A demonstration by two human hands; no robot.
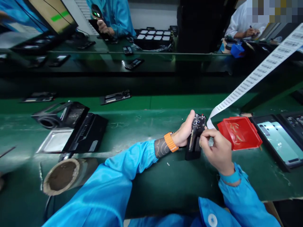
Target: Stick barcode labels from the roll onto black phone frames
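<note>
My left hand grips an opened black phone body from its left side, holding it upright over the green bench with the circuit board facing me. My right hand is closed in a pinch against the phone's right edge, at the end of a long white strip of barcode labels that runs up to the right. Whether a label sits under the fingertips is hidden. An orange band circles my left wrist.
A red plastic tray lies right of my hands, then black trays with pale phone backs. A black fixture and a tape roll sit left. More phone bodies lie on the belt; other people work beyond.
</note>
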